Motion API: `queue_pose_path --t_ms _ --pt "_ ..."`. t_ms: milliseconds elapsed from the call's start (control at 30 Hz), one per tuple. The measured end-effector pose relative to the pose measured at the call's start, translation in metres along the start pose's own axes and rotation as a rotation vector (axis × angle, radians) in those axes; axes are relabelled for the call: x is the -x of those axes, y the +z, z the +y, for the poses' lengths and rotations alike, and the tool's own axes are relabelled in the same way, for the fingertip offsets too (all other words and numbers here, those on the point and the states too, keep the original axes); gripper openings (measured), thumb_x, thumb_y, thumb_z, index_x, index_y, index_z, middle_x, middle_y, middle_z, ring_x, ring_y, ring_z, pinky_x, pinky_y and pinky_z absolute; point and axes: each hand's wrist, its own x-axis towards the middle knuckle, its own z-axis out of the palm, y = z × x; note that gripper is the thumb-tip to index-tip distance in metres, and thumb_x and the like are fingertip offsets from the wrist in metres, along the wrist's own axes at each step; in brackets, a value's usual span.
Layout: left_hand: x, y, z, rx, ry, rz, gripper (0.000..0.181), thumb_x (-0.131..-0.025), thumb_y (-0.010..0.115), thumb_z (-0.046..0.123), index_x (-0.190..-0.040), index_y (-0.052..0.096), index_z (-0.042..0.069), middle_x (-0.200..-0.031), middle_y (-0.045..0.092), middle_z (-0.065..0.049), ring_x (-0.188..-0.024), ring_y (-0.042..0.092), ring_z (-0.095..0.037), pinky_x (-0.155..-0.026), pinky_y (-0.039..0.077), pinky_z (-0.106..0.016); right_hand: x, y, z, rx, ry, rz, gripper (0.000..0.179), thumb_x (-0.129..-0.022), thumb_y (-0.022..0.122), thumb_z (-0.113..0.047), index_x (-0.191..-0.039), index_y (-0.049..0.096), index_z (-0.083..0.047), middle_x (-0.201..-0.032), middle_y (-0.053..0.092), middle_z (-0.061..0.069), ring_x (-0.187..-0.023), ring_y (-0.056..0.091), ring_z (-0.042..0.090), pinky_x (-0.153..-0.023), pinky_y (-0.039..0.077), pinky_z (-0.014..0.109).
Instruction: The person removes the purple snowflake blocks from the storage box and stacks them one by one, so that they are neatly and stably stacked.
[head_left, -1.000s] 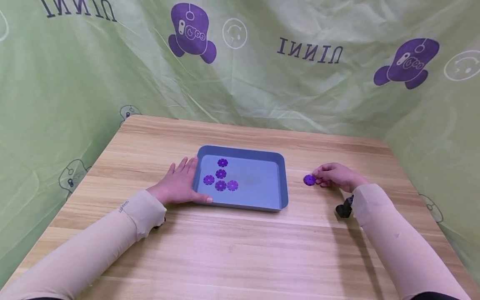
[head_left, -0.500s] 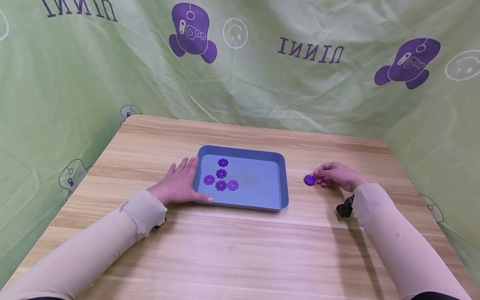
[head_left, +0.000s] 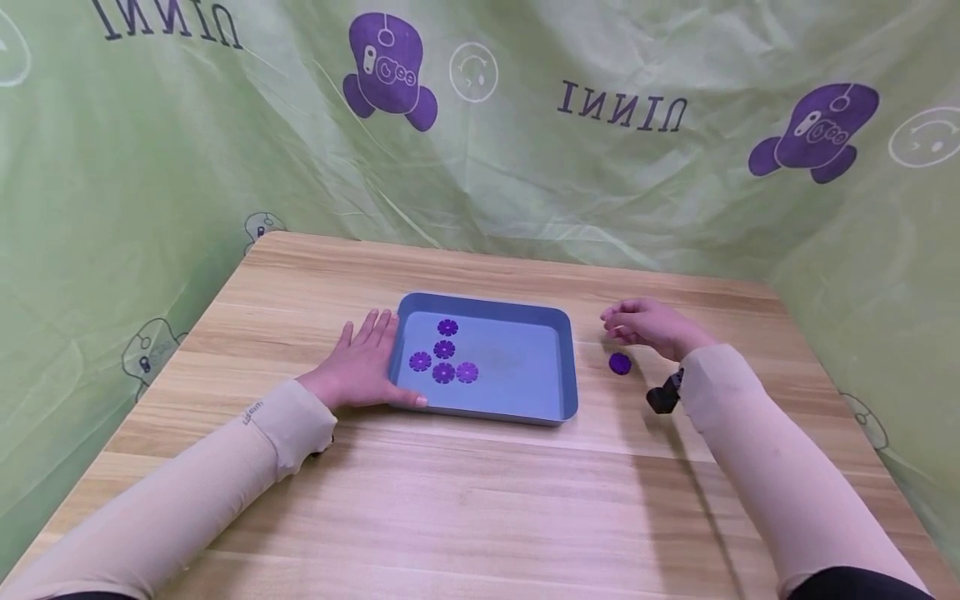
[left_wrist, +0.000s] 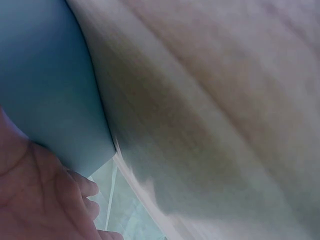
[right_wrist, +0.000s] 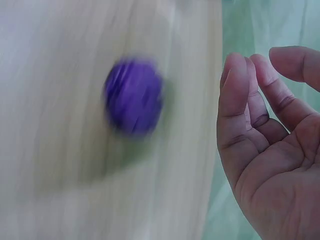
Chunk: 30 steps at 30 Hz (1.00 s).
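Note:
My left hand rests spread against the left side of a blue-grey tray, thumb along its near rim. In the left wrist view the palm lies beside the tray's outer wall. Several flat purple notched discs, like snowflake building pieces, lie in the tray's left half. Right of the tray, a darker purple notched disc sits on the table; it is blurred in the right wrist view. My right hand hovers just beyond this disc, fingers loosely bent, nothing visible between thumb and fingertips.
The wooden table extends around the tray on all sides. Behind it and at both sides hangs a green printed cloth. A black wrist camera juts out below the right sleeve.
My right hand has let go of the purple disc on the table and moved up and left, away from it. The left hand and the tray stay put.

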Motion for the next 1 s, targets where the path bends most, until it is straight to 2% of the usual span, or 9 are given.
queue_pose_path --t_ms 133,333,500,600,767,1000 --pt "0.000 0.000 0.000 -0.003 -0.002 0.002 0.149 -0.070 0.071 0.085 -0.161 -0.002 -0.009 -0.169 -0.005 -0.027 -0.155 -0.011 -0.041 -0.121 -0.009 -0.060 -0.014 0.021 -0.023 -0.020 -0.046 -0.031 0.037 -0.109 0.047 -0.007 -0.135 0.045 0.019 -0.114 0.061 0.015 -0.099 0.064 0.015 -0.094 0.055 0.031" --pt "0.000 0.001 -0.002 -0.027 -0.004 0.003 0.149 -0.070 0.069 0.087 -0.161 -0.001 -0.008 -0.169 -0.005 -0.025 -0.156 -0.011 -0.040 -0.122 -0.010 -0.060 -0.034 0.058 -0.053 0.004 -0.081 -0.098 0.030 -0.106 0.054 -0.007 -0.128 0.053 0.014 -0.105 0.063 0.009 -0.092 0.062 0.014 -0.084 0.055 0.026" --pt "0.000 0.000 -0.002 -0.022 -0.006 0.004 0.149 -0.070 0.070 0.086 -0.161 -0.001 -0.008 -0.169 -0.005 -0.025 -0.156 -0.011 -0.040 -0.121 -0.011 -0.060 -0.045 0.094 -0.070 0.095 -0.100 -0.171 0.031 -0.104 0.057 -0.010 -0.128 0.058 0.011 -0.112 0.065 0.017 -0.102 0.063 0.025 -0.088 0.055 0.033" --pt "0.000 0.000 -0.001 -0.020 -0.009 0.004 0.149 -0.070 0.070 0.085 -0.161 -0.001 -0.008 -0.169 -0.004 -0.025 -0.156 -0.010 -0.040 -0.121 -0.011 -0.060 -0.049 0.114 -0.078 0.152 -0.101 -0.210 0.032 -0.102 0.059 -0.010 -0.126 0.061 0.010 -0.114 0.066 0.019 -0.102 0.063 0.025 -0.089 0.056 0.034" --pt "-0.001 0.001 -0.001 -0.018 -0.007 0.008 0.149 -0.070 0.070 0.086 -0.161 0.000 -0.008 -0.169 -0.002 -0.026 -0.156 -0.009 -0.041 -0.121 -0.009 -0.061 -0.056 0.134 -0.085 0.260 -0.094 -0.258 0.025 -0.101 0.063 -0.010 -0.120 0.065 0.006 -0.104 0.069 0.013 -0.091 0.064 0.019 -0.082 0.057 0.030" --pt "-0.001 0.000 0.000 -0.022 -0.003 0.004 0.147 -0.071 0.070 0.085 -0.161 0.000 -0.008 -0.169 -0.002 -0.026 -0.156 -0.008 -0.041 -0.121 -0.008 -0.062 -0.063 0.154 -0.090 0.410 -0.112 -0.278 0.021 -0.095 0.071 -0.008 -0.114 0.069 0.000 -0.093 0.070 0.005 -0.081 0.063 0.016 -0.074 0.054 0.026"
